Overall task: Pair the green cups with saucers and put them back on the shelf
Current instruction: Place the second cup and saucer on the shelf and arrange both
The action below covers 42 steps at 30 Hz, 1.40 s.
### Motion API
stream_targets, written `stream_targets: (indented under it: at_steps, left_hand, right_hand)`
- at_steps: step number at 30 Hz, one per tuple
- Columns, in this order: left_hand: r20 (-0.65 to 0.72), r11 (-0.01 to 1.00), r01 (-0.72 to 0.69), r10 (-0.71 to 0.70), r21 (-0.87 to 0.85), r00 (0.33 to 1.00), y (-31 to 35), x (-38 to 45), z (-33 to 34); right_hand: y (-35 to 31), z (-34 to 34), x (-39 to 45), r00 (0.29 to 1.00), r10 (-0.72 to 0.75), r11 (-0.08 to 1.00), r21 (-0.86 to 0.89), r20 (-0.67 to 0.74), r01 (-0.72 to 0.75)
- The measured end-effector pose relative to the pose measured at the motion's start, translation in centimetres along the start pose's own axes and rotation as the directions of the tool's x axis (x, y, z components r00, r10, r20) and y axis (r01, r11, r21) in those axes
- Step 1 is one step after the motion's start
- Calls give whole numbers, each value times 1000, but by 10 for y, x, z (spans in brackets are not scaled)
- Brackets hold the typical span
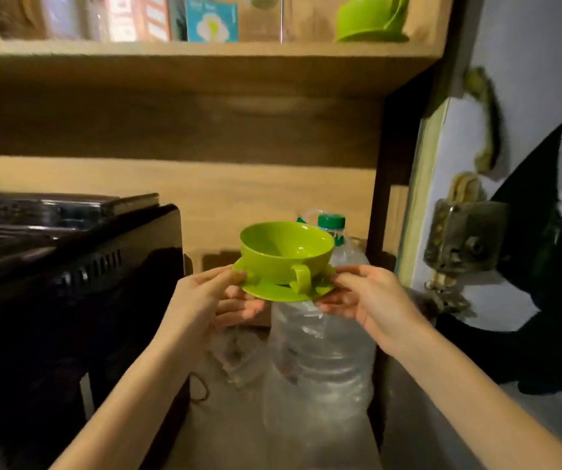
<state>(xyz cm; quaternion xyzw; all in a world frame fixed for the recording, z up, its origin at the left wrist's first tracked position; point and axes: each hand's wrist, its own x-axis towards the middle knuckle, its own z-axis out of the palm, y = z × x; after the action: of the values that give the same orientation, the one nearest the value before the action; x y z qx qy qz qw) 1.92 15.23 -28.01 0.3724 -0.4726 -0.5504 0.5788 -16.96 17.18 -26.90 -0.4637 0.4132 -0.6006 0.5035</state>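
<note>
Your left hand [205, 293] and right hand [371, 300] pinch opposite rims of the round green plastic saucer [272, 293]; the empty green plastic cup [284, 252] sits on it. Keep it level as you lift toward the wooden shelf's [205, 52] right end, beside the paired green set [371, 22].

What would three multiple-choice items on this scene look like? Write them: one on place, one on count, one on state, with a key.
1. Where is the second green cup and saucer?
A. on the upper shelf
B. atop the black appliance
C. on the floor

2. How many hands grip the held saucer?
A. none
B. one
C. two

3. The held green cup is:
A. upside down
B. upright on its saucer
C. lidded

Key: A, it sits on the upper shelf at right; C, left hand and right hand pinch opposite rims; B, its open mouth faces up.
</note>
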Motion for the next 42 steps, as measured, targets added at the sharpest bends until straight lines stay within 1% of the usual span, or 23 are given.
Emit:
stream_targets:
  at_steps: [3, 9, 13, 17, 20, 24, 29, 38, 40, 42]
  left_hand:
    - [38, 997, -26, 29, -72, 999, 45, 9, 14]
    - [103, 984, -35, 53, -173, 993, 121, 27, 42]
    - [112, 975, -102, 126, -196, 986, 167, 38, 56]
    - [134, 968, -115, 147, -221, 980, 205, 52, 67]
    - [138, 966, -122, 156, -227, 978, 226, 66, 73]
    - [126, 965, -157, 186, -211, 974, 248, 93, 82]
    - [88, 954, -183, 209, -236, 974, 259, 141, 89]
    - [50, 967, -193, 203, -166, 978, 257, 198, 89]
    - [48, 969, -196, 205, -150, 978, 257, 203, 90]
    - [35, 970, -208, 214, -122, 976, 256, 206, 89]
  right_hand:
    - [-46, 6, 6, 998, -67, 998, 1, 7, 67]
    - [-129, 24, 25, 981, -194, 981, -35, -17, 193]
    - [-173, 37, 34, 967, -255, 967, -3, -20, 255]
    - [-207, 49, 45, 949, -313, 950, 5, 31, 313]
    - [-229, 57, 60, 942, -335, 942, -10, 25, 336]
    - [-250, 67, 93, 941, -340, 937, -85, -7, 338]
    - [-260, 72, 137, 947, -319, 946, -48, 29, 320]
    - [-258, 77, 210, 937, -348, 936, 49, 10, 347]
    - [-257, 78, 217, 940, -340, 939, 41, -5, 340]
    - [-257, 78, 220, 944, -329, 944, -19, -20, 328]
